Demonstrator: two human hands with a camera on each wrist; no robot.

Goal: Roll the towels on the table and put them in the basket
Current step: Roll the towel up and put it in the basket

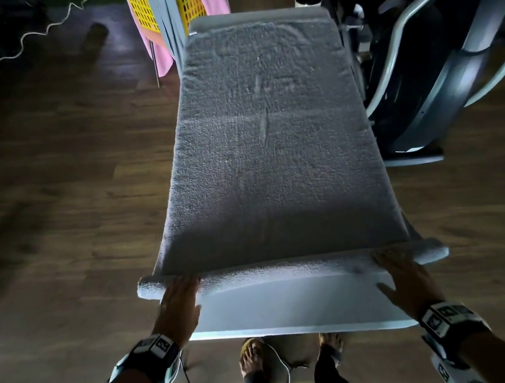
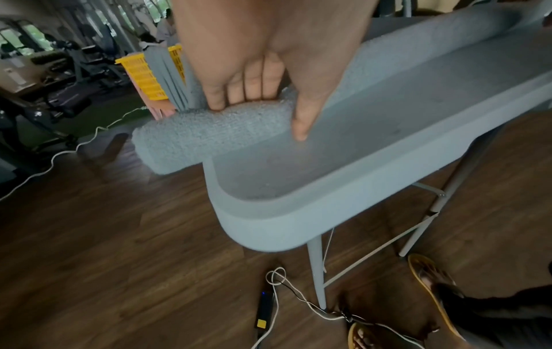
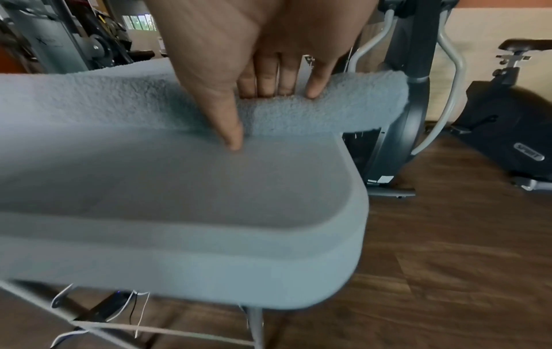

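The room is dim, the floor (image 1: 57,215) around the table (image 1: 291,307) dark. Light from beyond the table's far end brightens the far part of the towel (image 1: 266,110); a soft shadow crosses its near part. Wide lenses bow the table's edges and stretch the corners. Both wrist views are slightly blurred, the palms at the top out of focus; the floor below the table smears.

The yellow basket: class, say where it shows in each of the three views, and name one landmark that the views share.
Head: yellow basket at the top, left of centre, beyond the table's far end.
Left wrist: left of the hand, mid-height.
Right wrist: not in view.
Shared landmark: the rolled towel edge.
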